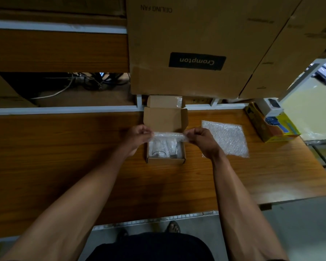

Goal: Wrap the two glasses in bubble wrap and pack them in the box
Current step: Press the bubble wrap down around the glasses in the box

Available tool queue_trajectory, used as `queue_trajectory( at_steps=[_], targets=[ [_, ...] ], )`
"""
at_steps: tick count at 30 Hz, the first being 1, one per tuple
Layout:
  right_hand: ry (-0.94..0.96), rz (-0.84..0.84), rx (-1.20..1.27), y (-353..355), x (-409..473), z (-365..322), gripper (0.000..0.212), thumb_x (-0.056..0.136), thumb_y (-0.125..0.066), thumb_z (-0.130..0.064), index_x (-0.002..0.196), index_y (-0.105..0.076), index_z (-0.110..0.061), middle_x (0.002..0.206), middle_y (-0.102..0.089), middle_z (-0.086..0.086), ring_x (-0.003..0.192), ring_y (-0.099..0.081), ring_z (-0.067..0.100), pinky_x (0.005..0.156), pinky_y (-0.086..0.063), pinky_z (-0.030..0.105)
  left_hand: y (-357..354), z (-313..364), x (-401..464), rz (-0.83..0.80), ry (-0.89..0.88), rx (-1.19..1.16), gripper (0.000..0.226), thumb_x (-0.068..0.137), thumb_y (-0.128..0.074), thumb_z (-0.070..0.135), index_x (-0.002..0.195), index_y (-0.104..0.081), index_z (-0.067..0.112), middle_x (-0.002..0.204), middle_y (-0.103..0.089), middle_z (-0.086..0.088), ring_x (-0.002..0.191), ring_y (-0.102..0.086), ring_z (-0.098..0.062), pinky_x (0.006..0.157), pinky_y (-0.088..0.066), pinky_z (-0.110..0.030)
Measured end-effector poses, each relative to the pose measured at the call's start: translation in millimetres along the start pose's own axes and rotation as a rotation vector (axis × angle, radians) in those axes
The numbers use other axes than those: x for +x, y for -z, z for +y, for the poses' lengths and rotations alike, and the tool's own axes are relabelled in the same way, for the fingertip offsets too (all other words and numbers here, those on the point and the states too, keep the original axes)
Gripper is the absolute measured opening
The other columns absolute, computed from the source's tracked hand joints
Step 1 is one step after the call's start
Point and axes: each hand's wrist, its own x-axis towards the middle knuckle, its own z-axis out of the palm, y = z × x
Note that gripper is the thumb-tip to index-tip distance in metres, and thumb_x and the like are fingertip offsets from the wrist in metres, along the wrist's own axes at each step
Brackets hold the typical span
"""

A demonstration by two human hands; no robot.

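Worktop: wood-grain worktop (pixel 64 157) with a white rail along its far edge
Box: small open cardboard box (pixel 165 160) standing near the far edge, about midway along it, its lid flap (pixel 165 119) raised towards the rail
Glasses: two bubble-wrapped glasses (pixel 165 148) lying side by side inside the box; a dark round rim shows through the wrap on the left one
Strip of wrap: a rolled strip of bubble wrap (pixel 168 135) stretched across the box opening, above the glasses
Left hand: the left hand (pixel 137 136) pinches the left end of the strip between thumb and curled fingers, at the box's left wall
Right hand: the right hand (pixel 200 139) pinches the right end the same way, fingers curled, at the box's right wall
Spare sheet: a flat bubble wrap sheet (pixel 227 138) lies on the worktop just right of the right hand, apart from the box
Yellow carton: a yellow and blue carton (pixel 271 127) sits near the far right corner, a small white box (pixel 271 108) on top of it
Behind the rail: a large cardboard carton (pixel 186 44) printed Crompton and CEILING FAN, upside down; loose cables (pixel 79 81) in the dark gap to its left
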Motion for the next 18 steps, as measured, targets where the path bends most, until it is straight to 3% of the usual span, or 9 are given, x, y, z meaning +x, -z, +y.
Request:
queue_trajectory(
  at_steps=[2, 5, 8, 11, 15, 18],
  targets=[
    [0.009, 0.036, -0.050, -1, 3, 6, 0.005, 0.095, -0.072, -0.004, 0.100, -0.072, -0.003, 0.114, -0.071, 0.021, 0.106, -0.070, 0.033, 0.092, -0.061, 0.044, 0, -2, 0, -0.001, -0.004, 0.017, 0.025, 0.094, -0.072, 0.002, 0.115, -0.068, 0.013, 0.119, -0.069, -0.006, 0.111, -0.068, -0.026, 0.095, -0.061, -0.047],
    [0.004, 0.053, -0.133, -3, 7, 14, 0.023, 0.089, -0.078, -0.001, 0.109, -0.071, -0.010, 0.118, -0.070, 0.009, 0.112, -0.067, 0.026, 0.088, -0.061, 0.038, -1, -5, -1, 0.000, 0.019, 0.069, 0.027, 0.094, -0.071, 0.000, 0.113, -0.071, 0.019, 0.120, -0.069, -0.004, 0.110, -0.068, -0.025, 0.096, -0.060, -0.052],
    [-0.007, 0.026, -0.283, -5, 12, 24, 0.032, 0.088, -0.080, -0.003, 0.113, -0.074, -0.021, 0.121, -0.070, -0.003, 0.117, -0.066, 0.022, 0.094, -0.060, 0.040, -3, -12, -3, 0.014, 0.015, 0.194, 0.022, 0.093, -0.072, 0.001, 0.106, -0.073, 0.018, 0.117, -0.068, -0.001, 0.109, -0.067, -0.021, 0.095, -0.061, -0.049],
    [0.032, 0.001, -0.504, -5, 10, 33, 0.029, 0.088, -0.079, -0.003, 0.109, -0.077, -0.024, 0.121, -0.073, -0.004, 0.116, -0.068, 0.018, 0.097, -0.060, 0.036, -8, -19, -9, 0.006, -0.021, 0.282, 0.024, 0.092, -0.073, 0.000, 0.109, -0.073, 0.016, 0.121, -0.065, 0.005, 0.112, -0.064, -0.017, 0.092, -0.061, -0.040],
    [0.076, -0.027, -0.716, -12, 3, 44, 0.030, 0.087, -0.075, 0.001, 0.105, -0.076, -0.022, 0.121, -0.072, -0.001, 0.113, -0.067, 0.021, 0.093, -0.057, 0.032, -16, -28, -19, 0.031, -0.094, 0.431, 0.025, 0.092, -0.074, 0.000, 0.114, -0.070, 0.012, 0.118, -0.062, 0.008, 0.105, -0.060, -0.010, 0.070, -0.047, -0.014],
    [0.083, -0.061, -0.810, -15, -3, 49, 0.030, 0.085, -0.080, -0.003, 0.108, -0.076, -0.022, 0.120, -0.073, -0.001, 0.111, -0.068, 0.018, 0.096, -0.057, 0.035, -17, -41, -22, 0.044, -0.176, 0.565, 0.022, 0.090, -0.077, 0.001, 0.104, -0.072, 0.017, 0.115, -0.063, 0.006, 0.107, -0.061, -0.011, 0.071, -0.041, -0.007]
  ],
)
